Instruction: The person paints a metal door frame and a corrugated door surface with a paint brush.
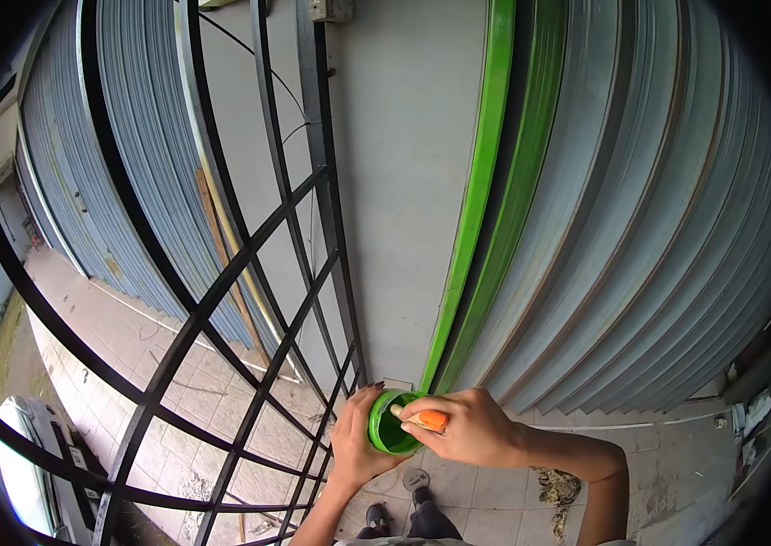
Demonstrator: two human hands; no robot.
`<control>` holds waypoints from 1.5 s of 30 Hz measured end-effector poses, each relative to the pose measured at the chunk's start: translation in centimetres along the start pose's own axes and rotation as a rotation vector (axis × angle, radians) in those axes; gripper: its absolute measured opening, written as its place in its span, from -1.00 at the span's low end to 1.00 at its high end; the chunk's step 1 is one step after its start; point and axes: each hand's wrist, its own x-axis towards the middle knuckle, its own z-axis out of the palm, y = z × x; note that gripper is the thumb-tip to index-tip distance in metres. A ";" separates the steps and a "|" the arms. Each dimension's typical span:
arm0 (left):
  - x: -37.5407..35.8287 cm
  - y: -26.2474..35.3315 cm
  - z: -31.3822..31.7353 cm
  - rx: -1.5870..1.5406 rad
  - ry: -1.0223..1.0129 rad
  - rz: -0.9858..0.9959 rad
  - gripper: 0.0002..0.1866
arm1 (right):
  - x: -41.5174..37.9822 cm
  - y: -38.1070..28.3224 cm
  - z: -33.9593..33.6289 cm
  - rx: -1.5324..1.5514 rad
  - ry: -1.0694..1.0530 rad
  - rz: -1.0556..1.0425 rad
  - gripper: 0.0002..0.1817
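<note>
My left hand point(355, 439) is wrapped round the side of a small can of green paint point(391, 437), holding it in front of my body. In my right hand point(475, 426) is a paintbrush point(428, 419) with an orange-tipped handle, gripped by the fingers. The brush points down into the can, and its bristles are hidden inside. Above the can, a metal door rail point(475, 209) and the strip beside it are coated in bright green.
A black metal grille point(249, 250) stands close on the left. Grey folding shutters point(640, 209) fill the right side. A stained cloth point(558, 487) lies on the tiled floor point(490, 487) near my feet. A parked vehicle point(26, 455) is at the lower left.
</note>
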 end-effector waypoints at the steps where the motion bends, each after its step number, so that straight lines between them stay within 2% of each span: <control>1: -0.2 0.0 -0.1 0.003 0.008 0.009 -0.07 | 0.0 -0.3 0.2 -0.007 -0.022 0.016 -0.81; 9: -0.5 0.1 -0.7 -0.027 0.006 0.043 -0.07 | -0.6 -1.3 1.0 -0.066 -0.078 0.110 -0.81; 16: -1.3 -0.2 -0.6 -0.083 -0.078 -0.109 -0.03 | -2.1 -2.4 -1.8 0.170 0.223 0.068 -0.80; 19: -2.0 -0.7 0.3 -0.105 -0.115 -0.187 -0.01 | -4.4 -0.8 0.2 0.638 0.258 0.507 -0.81; 20: -2.3 -1.1 0.6 -0.112 -0.126 -0.195 -0.01 | -4.8 -0.2 0.5 0.739 0.266 0.577 -0.78; 23: -2.5 -0.9 1.3 -0.155 -0.145 -0.247 -0.04 | -6.8 1.6 2.6 1.030 0.425 0.671 -0.79; 27: -2.7 -0.6 2.0 -0.150 -0.156 -0.238 -0.05 | -8.6 2.4 3.5 1.197 0.569 0.858 -0.83; 30: -2.7 -0.6 2.0 -0.161 -0.164 -0.240 -0.05 | -9.7 2.9 4.3 1.227 0.694 0.870 -0.84; 34: -2.6 -0.4 1.8 -0.157 -0.187 -0.235 -0.05 | -10.8 2.4 4.5 0.974 0.628 0.629 -0.81; 37: -2.8 -0.4 1.8 -0.140 -0.213 -0.238 -0.05 | -10.0 1.1 3.7 0.215 0.396 0.105 -0.79; 38: -2.6 -0.2 1.6 -0.138 -0.221 -0.238 -0.04 | -9.8 0.7 3.7 0.147 0.365 0.018 -0.76; 41: -2.9 -0.3 1.3 -0.117 -0.248 -0.253 -0.03 | -9.9 -0.2 3.5 -0.203 0.229 -0.130 -0.82; 45: -2.9 -0.9 1.4 -0.154 -0.220 -0.293 -0.02 | -10.5 -0.4 4.2 -0.500 0.237 -0.307 -0.87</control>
